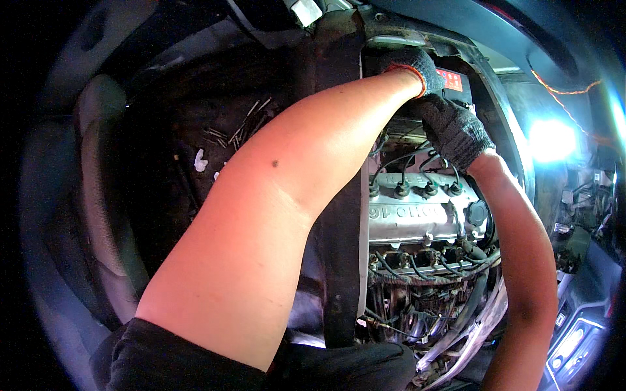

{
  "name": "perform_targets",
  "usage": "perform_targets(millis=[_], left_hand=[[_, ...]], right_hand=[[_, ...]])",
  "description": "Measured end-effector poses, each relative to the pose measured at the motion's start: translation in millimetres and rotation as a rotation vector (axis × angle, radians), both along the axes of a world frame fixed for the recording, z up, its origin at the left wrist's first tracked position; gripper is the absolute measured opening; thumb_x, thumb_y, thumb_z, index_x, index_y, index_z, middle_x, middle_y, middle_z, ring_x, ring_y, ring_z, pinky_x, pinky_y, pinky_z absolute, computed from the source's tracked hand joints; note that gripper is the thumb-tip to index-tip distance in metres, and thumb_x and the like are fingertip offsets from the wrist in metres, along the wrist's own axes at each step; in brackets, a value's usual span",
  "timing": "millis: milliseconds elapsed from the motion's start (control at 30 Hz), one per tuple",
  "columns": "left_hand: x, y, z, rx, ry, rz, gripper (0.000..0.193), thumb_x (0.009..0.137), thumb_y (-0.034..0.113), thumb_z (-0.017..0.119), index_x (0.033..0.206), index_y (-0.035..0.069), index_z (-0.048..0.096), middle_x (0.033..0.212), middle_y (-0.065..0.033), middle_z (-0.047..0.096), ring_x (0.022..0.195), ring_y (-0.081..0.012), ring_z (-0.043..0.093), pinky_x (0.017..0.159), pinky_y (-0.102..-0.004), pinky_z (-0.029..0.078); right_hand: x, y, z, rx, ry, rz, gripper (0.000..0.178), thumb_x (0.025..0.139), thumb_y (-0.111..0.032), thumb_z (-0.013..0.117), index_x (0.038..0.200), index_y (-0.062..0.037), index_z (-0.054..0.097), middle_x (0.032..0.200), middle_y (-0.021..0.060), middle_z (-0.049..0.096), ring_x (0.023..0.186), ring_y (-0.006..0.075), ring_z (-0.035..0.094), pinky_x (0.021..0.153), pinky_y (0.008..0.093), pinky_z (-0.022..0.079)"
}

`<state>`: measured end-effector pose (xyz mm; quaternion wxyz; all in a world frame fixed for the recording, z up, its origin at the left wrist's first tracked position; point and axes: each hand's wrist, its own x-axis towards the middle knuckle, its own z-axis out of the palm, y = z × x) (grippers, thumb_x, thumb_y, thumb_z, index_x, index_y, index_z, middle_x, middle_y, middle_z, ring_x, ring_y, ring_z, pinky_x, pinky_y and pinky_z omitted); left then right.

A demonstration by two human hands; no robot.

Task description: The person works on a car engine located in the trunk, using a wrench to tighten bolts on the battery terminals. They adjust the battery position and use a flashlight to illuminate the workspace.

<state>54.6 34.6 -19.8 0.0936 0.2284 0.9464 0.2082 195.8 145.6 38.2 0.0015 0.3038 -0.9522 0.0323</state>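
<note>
Left arm (pixel 261 228): could hide slips from you.
Left hand (pixel 417 64), right hand (pixel 456 133): near box (pixel 462 90); can't tell your fingers' grip.
Leads (pixel 402 188): might snag if your right hand sags.

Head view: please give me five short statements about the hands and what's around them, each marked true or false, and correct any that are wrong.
1. The left hand and the right hand are both gloved. True.

2. The bright light is at the left of the picture. False: it is at the right.

3. A red label shows close beside the left hand. True.

4. The right hand is higher in the picture than the left hand. False: it is lower.

5. Thin metal rods lie to the right of the engine. False: they lie to its left.
</note>
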Motion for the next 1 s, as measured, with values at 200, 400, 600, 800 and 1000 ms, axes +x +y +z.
perform_targets(millis=[200,400,600,800,1000], left_hand=[[3,-5,1,0.045,-0.027,0.026,0.063,0.077,0.061,0.069,0.108,0.008,0.077,0.11,-0.0233,0.072,0.1,-0.0394,0.07,0.091,-0.0465,0.054],[-4,-1,-14,0.032,-0.004,0.022,0.063,0.078,0.062,0.069,0.109,0.007,0.076,0.111,-0.0228,0.072,0.1,-0.0395,0.07,0.09,-0.0467,0.054],[7,-5,6,0.002,0.016,0.0,0.063,0.077,0.062,0.069,0.111,0.008,0.076,0.114,-0.0222,0.071,0.102,-0.0386,0.069,0.091,-0.0464,0.054],[5,-3,3,0.058,-0.006,-0.016,0.065,0.075,0.062,0.07,0.109,0.007,0.076,0.113,-0.0241,0.071,0.101,-0.0387,0.07,0.09,-0.046,0.054],[-2,-8,-6,0.033,0.043,-0.031,0.065,0.075,0.061,0.069,0.107,0.005,0.076,0.107,-0.0256,0.071,0.098,-0.0401,0.07,0.088,-0.0466,0.055]], right_hand=[[-1,-4,1,0.018,-0.093,-0.141,0.039,0.09,-0.016,0.062,0.129,-0.0135,0.06,0.115,0.0148,0.066,0.102,0.0342,0.066,0.089,0.0446,0.052],[-3,-4,0,0.008,-0.07,-0.085,0.039,0.09,-0.014,0.062,0.128,-0.014,0.061,0.116,0.0149,0.066,0.101,0.0344,0.066,0.085,0.0455,0.054],[0,2,-1,-0.083,-0.016,-0.01,0.034,0.092,-0.015,0.06,0.126,-0.0158,0.062,0.11,0.0139,0.068,0.095,0.0348,0.068,0.083,0.0454,0.054],[0,6,-8,-0.069,-0.001,-0.039,0.032,0.092,-0.017,0.059,0.123,-0.0129,0.063,0.108,0.0158,0.068,0.091,0.0345,0.069,0.08,0.0445,0.055],[-2,-10,9,-0.017,-0.108,-0.092,0.039,0.09,-0.017,0.061,0.129,-0.0136,0.061,0.111,0.0169,0.068,0.095,0.0345,0.069,0.084,0.0444,0.054]])
